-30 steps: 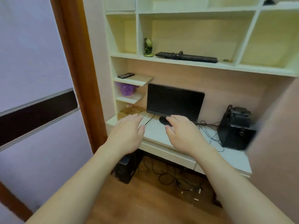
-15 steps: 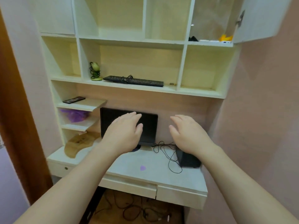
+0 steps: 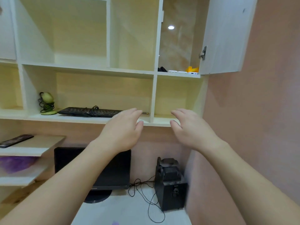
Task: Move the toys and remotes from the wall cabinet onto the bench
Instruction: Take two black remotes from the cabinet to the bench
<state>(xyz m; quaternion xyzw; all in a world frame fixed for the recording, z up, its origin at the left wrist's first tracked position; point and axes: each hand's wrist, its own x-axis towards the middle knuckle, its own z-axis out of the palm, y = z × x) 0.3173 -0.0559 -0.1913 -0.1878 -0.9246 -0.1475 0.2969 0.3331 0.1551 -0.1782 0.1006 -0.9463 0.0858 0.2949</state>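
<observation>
up in the open wall cabinet (image 3: 181,46) the yellow toy (image 3: 192,69) and white remotes (image 3: 177,71) sit well above both empty hands, left hand (image 3: 121,132) and right hand (image 3: 190,130), fingers loosely spread.

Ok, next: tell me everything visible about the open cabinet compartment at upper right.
The open cabinet compartment sits at the unit's upper right, with its pale door swung out to the right on a metal hinge. Its glossy, marbled back panel reflects a ceiling light. On its shelf lie a dark item, white remotes and a yellow toy, seen only from below. Neither hand touches it.
</observation>
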